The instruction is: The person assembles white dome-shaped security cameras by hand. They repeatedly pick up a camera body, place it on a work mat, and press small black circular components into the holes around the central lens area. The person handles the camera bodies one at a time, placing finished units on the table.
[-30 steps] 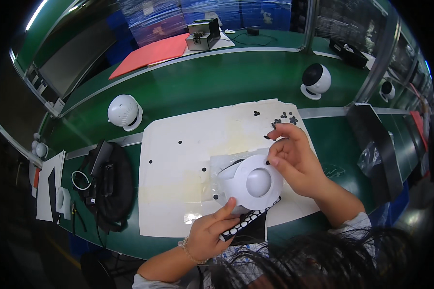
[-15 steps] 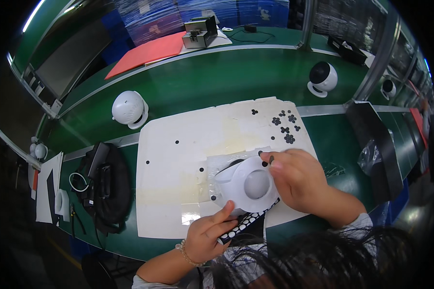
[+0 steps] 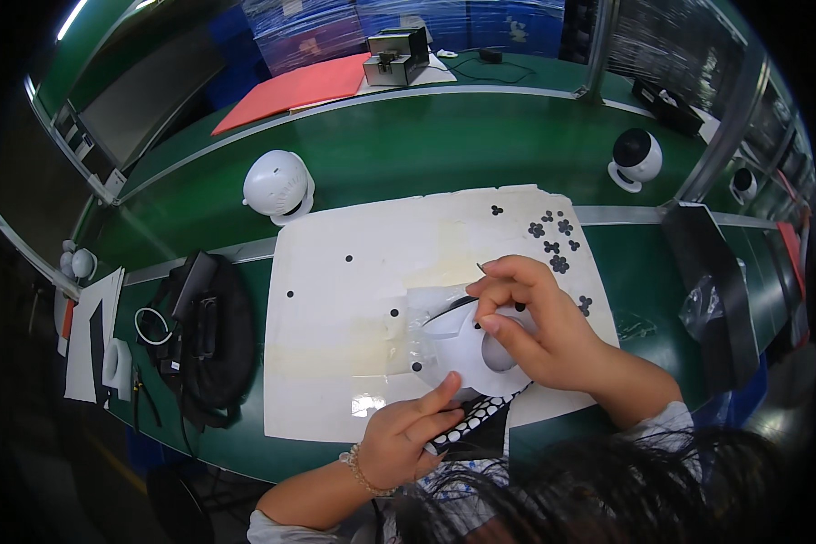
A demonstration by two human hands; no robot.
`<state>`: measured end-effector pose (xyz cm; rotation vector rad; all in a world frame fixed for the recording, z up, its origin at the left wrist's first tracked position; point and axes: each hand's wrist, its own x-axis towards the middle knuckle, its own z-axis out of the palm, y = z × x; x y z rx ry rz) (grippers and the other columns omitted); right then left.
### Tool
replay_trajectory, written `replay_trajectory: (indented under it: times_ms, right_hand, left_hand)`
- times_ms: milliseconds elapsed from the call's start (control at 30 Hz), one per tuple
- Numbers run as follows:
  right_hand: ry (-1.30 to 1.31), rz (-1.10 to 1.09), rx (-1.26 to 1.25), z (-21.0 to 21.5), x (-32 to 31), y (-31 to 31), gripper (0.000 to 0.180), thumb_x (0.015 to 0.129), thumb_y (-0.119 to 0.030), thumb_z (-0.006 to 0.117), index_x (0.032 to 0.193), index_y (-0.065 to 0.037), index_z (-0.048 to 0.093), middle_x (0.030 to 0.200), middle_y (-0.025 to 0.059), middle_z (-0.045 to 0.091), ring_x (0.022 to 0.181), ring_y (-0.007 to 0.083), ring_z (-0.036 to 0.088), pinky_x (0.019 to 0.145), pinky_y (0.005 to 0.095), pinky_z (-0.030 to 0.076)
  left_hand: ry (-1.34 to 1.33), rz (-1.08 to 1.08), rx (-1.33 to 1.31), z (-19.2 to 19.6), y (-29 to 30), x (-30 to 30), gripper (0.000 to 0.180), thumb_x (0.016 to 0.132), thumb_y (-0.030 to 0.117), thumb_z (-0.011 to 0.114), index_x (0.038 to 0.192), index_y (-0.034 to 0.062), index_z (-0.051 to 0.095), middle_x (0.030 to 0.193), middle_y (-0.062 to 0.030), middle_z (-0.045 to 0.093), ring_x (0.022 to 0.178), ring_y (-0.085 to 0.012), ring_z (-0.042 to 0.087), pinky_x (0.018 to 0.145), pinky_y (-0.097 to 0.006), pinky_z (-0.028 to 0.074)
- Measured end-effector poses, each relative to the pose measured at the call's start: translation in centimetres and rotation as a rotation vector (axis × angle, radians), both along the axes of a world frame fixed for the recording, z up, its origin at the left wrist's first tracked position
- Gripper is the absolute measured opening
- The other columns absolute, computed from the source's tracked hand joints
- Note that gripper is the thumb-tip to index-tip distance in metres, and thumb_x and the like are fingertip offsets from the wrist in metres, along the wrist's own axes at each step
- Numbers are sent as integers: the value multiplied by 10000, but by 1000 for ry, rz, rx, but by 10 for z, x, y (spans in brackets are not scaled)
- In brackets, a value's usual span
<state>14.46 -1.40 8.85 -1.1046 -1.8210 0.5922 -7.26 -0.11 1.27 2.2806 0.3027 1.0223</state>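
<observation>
A white, rounded plastic stand (image 3: pixel 449 349) with a pale round disc in its middle lies on a clear plastic bag (image 3: pixel 422 304). My right hand (image 3: pixel 548 326) is bent over it, thumb and fingers drawn together in a pinch. A small black round pad (image 3: pixel 478 325) shows at the thumb tip, and a thin dark sliver sits at the index fingertip. Another black pad (image 3: pixel 519 307) is on the stand's upper right. My left hand (image 3: pixel 403 440) is closed on a black sheet with white dots (image 3: pixel 471 419). Its index finger reaches the stand's lower edge.
Under the work lies a white board (image 3: pixel 326 354) with scattered black pads and pad clusters (image 3: pixel 553 245). White ball-shaped cameras (image 3: pixel 279 184) (image 3: pixel 635 156) stand behind. A black bag (image 3: pixel 218 344) and pliers (image 3: pixel 140 394) are at left, a black tray (image 3: pixel 712 290) at right.
My right hand has moved left across the stand, its fingertips now over the stand's upper part. My left hand keeps its hold on the dotted sheet. The whole view has shifted slightly.
</observation>
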Motion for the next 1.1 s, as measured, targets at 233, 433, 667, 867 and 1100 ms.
replay_trajectory:
  times_ms: [233, 433, 667, 867, 1100]
  right_hand:
    - [-552, -255, 501, 0, -5, -15, 329, 738, -54, 600, 1055, -77, 518, 940, 43, 586, 1003, 264, 537, 917, 461, 312]
    - [-251, -148, 216, -10, 4, -41, 106, 764, -112, 601, 868, -110, 583, 1274, 126, 423, 1262, 351, 261, 972, 484, 185]
    - [-195, -126, 43, -20, -1, -44, 43, 786, -152, 593, 791, -110, 581, 1358, 173, 306, 1286, 401, 154, 974, 486, 147]
    - [-236, -118, 49, -20, -3, -44, 40, 781, -155, 596, 801, -120, 592, 1345, 172, 329, 1282, 387, 179, 970, 481, 150]
    - [-534, -260, 379, -38, 5, -55, 164, 762, -267, 607, 903, -187, 634, 1282, 88, 431, 1236, 306, 297, 972, 455, 146]
  left_hand:
    - [-21, 21, 11, 3, 0, 3, 412, 529, 17, 636, 933, 35, 555, 1256, -185, 449, 724, -246, 621, 601, -301, 496]
    - [-31, 50, 85, 3, 1, 6, 364, 540, 36, 658, 888, 36, 552, 1232, -174, 477, 687, -242, 616, 577, -299, 483]
    - [-27, 60, 113, 7, 3, 7, 320, 526, 17, 662, 829, 25, 560, 1217, -168, 491, 661, -244, 607, 566, -308, 474]
    - [-55, 69, 108, 6, 3, 8, 312, 522, 16, 664, 820, 18, 573, 1204, -169, 503, 650, -245, 600, 565, -305, 473]
    - [-41, 84, 106, 8, 2, 9, 282, 554, 38, 677, 817, 13, 578, 1203, -162, 505, 644, -240, 601, 562, -302, 472]
